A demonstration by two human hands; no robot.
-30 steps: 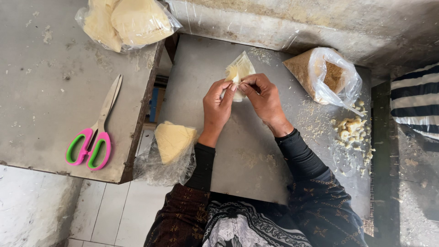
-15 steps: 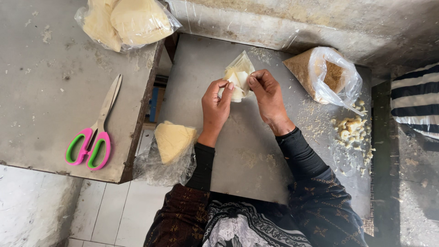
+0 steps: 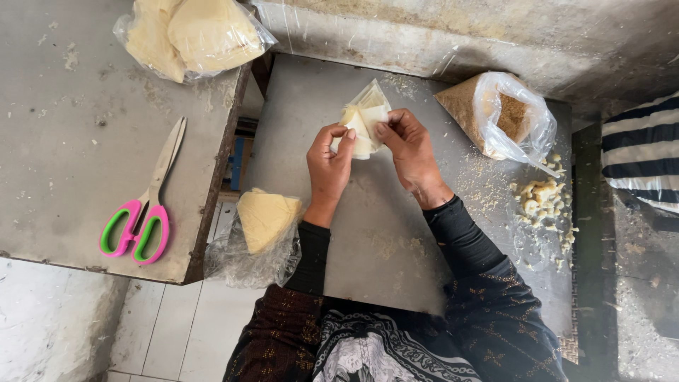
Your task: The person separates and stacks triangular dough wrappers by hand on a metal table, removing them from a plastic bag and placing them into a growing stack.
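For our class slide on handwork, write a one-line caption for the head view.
Left hand and right hand fold a pale pastry sheet over a grey table.

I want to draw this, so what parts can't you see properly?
All from the head view:
- Wrapper: both hands, left hand and right hand, cover its lower part, so any filling is hidden.
- Top bag: cut off by the top edge.
- Striped cloth: cut off by the right edge.
- Crumbs: too small to tell what they are.
- Scissors: all in view.
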